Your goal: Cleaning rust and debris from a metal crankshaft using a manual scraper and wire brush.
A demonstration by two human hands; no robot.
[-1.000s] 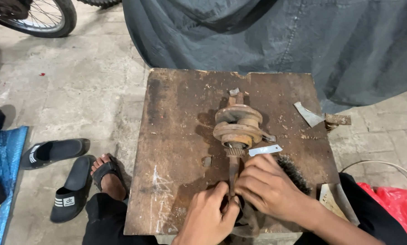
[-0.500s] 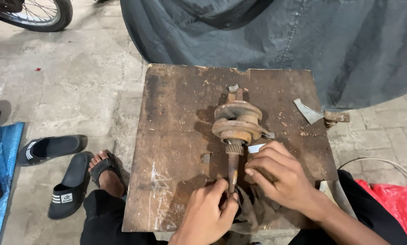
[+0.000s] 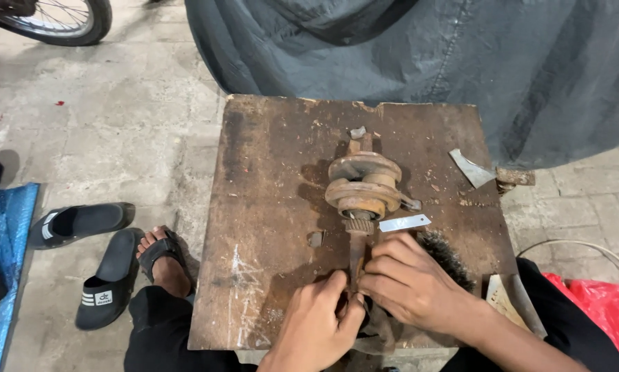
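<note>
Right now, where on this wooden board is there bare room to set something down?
The left half of the worn wooden board, left of the rusty crankshaft, is bare. Near the left hand, right hand and metal strip it is crowded.

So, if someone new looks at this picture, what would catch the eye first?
First, the rusty crankshaft lying in the middle of the worn wooden board, its shaft pointing toward the person. The left hand and right hand meet at the shaft's near end, fingers pinched around it. Behind, a big grey cover fills the top, and black sandals lie on the floor at left.
</note>
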